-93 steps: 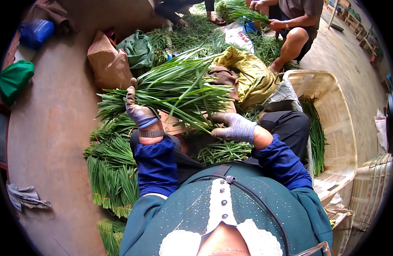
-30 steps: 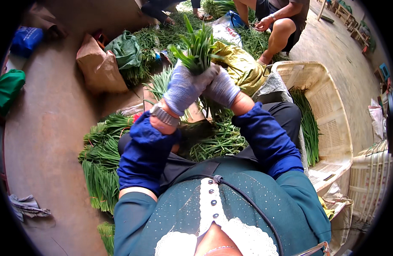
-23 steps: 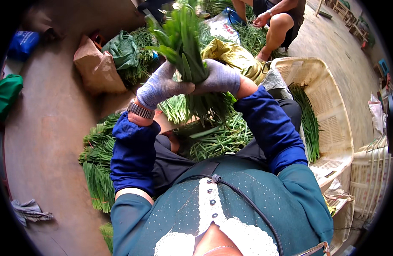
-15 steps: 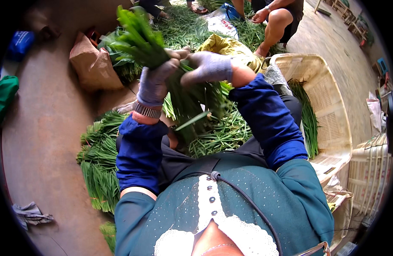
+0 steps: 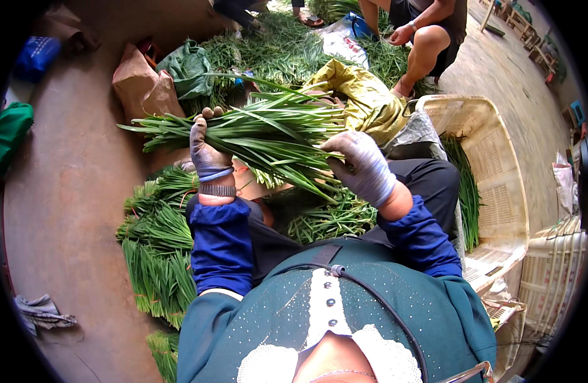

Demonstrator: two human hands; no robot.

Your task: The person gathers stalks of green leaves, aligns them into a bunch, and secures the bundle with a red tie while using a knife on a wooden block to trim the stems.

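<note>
My gloved left hand [image 5: 209, 153] is closed around a bunch of garlic chives [image 5: 268, 127], long flat green leaves lying crosswise in front of me. The narrower end sticks out to the left of the hand, and the leaves fan out toward the right. At their right ends is my gloved right hand [image 5: 365, 165], its fingers curled in against the leaves. What lies between those fingertips is too small to make out. Loose green leaves [image 5: 335, 214] lie below the bunch, between my legs. Tied bundles of garlic chives [image 5: 156, 268] are stacked by my left side.
A cream plastic basket [image 5: 508, 172] with chives [image 5: 463, 185] inside stands at my right. A yellow sack [image 5: 370, 105] lies ahead, a brown bag [image 5: 144, 83] at far left. Beyond, a person's bare leg [image 5: 428, 54] shows beside heaped greens [image 5: 274, 48]. A grey cloth [image 5: 45, 313] lies on the floor.
The bunch has swung from upright to crosswise, and both hands have come lower. My right hand has moved right, away from the left hand, to the leaf ends.
</note>
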